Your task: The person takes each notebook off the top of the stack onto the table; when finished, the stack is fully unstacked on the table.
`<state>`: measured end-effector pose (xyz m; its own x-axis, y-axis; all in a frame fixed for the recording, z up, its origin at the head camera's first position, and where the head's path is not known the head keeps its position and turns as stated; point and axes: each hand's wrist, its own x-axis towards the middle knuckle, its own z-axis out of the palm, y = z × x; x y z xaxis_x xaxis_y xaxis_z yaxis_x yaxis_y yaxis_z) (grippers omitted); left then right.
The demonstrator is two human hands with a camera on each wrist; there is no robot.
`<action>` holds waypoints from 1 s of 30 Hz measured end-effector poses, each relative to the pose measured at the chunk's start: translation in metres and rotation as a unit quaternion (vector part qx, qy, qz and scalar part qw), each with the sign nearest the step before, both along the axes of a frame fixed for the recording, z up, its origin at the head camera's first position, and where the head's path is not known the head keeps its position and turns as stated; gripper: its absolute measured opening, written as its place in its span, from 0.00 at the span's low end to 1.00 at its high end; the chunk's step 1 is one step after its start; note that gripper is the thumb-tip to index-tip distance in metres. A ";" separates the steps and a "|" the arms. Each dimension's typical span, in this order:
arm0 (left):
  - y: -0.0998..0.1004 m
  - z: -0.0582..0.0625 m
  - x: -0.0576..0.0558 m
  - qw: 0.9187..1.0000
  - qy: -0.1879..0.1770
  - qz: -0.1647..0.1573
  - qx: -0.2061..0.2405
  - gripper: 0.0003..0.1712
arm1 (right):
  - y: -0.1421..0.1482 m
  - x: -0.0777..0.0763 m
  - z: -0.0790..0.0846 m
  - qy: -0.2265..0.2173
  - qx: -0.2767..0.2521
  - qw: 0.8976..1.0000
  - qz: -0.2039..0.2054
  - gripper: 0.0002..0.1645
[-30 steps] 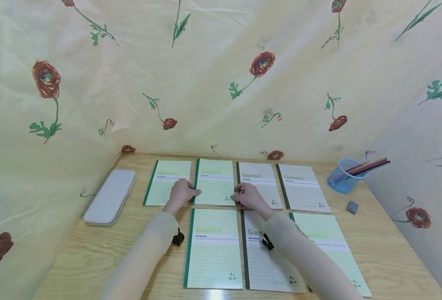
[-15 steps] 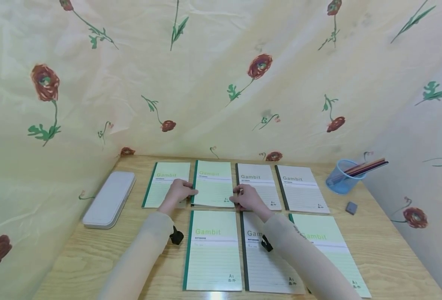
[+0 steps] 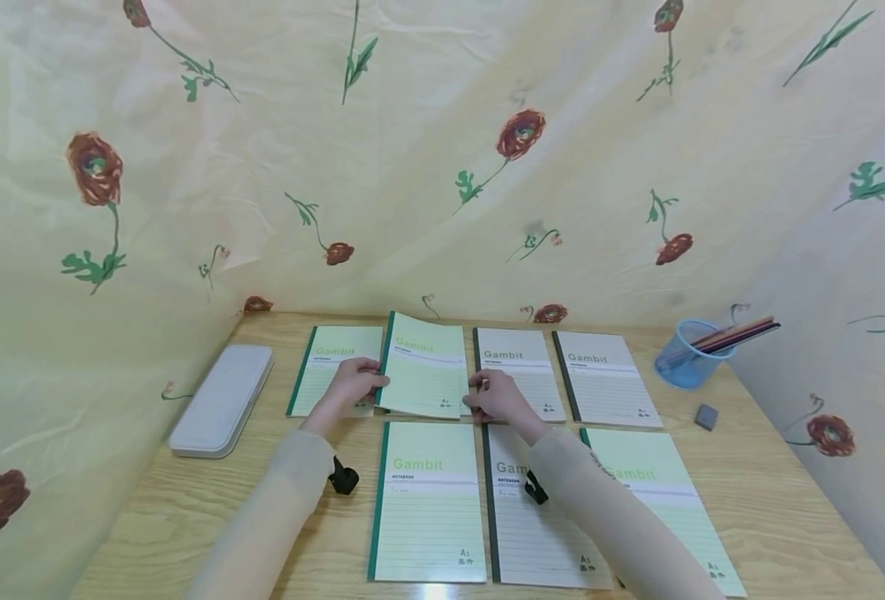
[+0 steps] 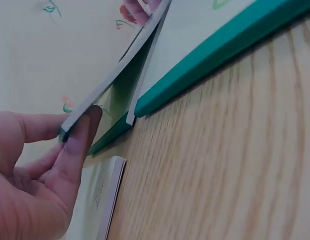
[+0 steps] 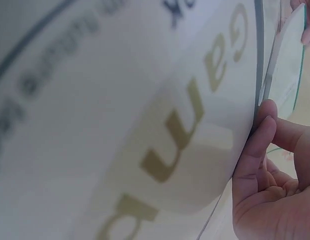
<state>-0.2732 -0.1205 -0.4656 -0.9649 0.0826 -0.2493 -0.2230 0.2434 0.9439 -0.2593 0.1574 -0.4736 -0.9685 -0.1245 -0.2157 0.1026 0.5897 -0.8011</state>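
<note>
A green-spined Gambit notebook [image 3: 426, 379] in the back row is tilted, its spine side raised and its cover bowed. My left hand [image 3: 348, 385] pinches that spine edge, thumb on one face and fingers on the other, plain in the left wrist view. Beneath the raised side another green-spined notebook [image 4: 113, 134] lies on the table. My right hand [image 3: 504, 396] is at the right edge of the tilted notebook, thumb and forefinger pinching there, and overlaps the dark-spined notebook [image 3: 521, 358] beside it. In the right wrist view, the thumb and forefinger [image 5: 265, 131] meet at the notebook edge.
Another green-spined notebook [image 3: 311, 383] lies left, a dark-spined one [image 3: 607, 379] right. Three larger notebooks line the front, the leftmost green-spined [image 3: 427, 517]. A white case [image 3: 221, 396] lies far left; a blue pencil cup [image 3: 686, 362] and grey eraser [image 3: 706, 417] are right.
My left hand has raised the notebook's spine side and drawn it slightly left, so the cover bows and a notebook shows beneath. The right hand has stayed nearly in place.
</note>
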 end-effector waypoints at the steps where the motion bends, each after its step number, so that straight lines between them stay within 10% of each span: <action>1: -0.002 -0.001 0.000 1.000 0.002 0.001 0.006 0.24 | 0.000 0.000 0.000 -0.003 0.002 1.000 -0.001 0.21; 14: -0.041 0.005 0.017 0.990 -0.031 0.031 0.131 0.29 | -0.002 0.003 0.003 0.004 0.015 1.000 -0.002 0.22; 30: -0.122 0.032 0.105 0.997 0.002 0.010 0.080 0.35 | -0.003 0.002 0.001 0.008 0.018 1.000 -0.005 0.20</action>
<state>-0.1687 -0.2428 -0.4341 -0.9675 0.1021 -0.2313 -0.2231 0.0861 0.9710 -0.2569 0.1541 -0.4729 -0.9730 -0.1068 -0.2048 0.0966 0.6173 -0.7808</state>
